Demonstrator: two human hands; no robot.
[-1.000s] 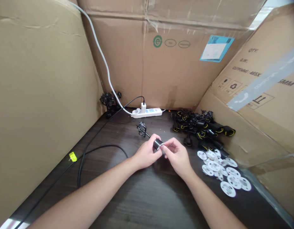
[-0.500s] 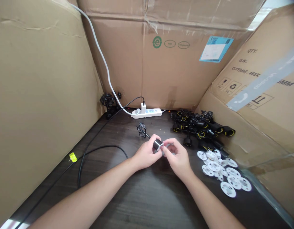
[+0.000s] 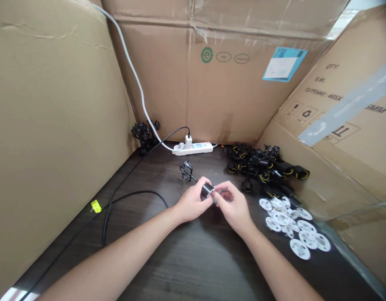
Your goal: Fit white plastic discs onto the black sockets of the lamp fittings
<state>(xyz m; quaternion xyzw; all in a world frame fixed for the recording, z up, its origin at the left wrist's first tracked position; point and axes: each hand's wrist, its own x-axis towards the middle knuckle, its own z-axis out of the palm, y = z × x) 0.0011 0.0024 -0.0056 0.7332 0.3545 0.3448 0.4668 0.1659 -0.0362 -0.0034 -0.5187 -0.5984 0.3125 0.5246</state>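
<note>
A small black lamp-post model [image 3: 208, 190] lies sideways in my left hand [image 3: 194, 202], whose thumb and fingers wrap round its cylindrical base. Its lantern heads [image 3: 186, 170] point away to the upper left, above the table. A white disc [image 3: 212, 192] shows at the base's open end, facing right. My right hand [image 3: 232, 205] pinches at that end, thumb and fingertips on the disc's edge. Whether the disc sits fully inside the base is too small to tell.
Several white discs [image 3: 281, 218] lie loose at the right, in front of a heap of black lamp posts with yellow wires [image 3: 264, 165]. More lamp posts [image 3: 142, 136] stand back left. A power strip [image 3: 202, 148] lies by the rear cardboard; a black cable [image 3: 117, 196] loops at left.
Both hands keep almost the same place and grip on the lamp-post model and disc. The right fingers shift only slightly at the base's end.
</note>
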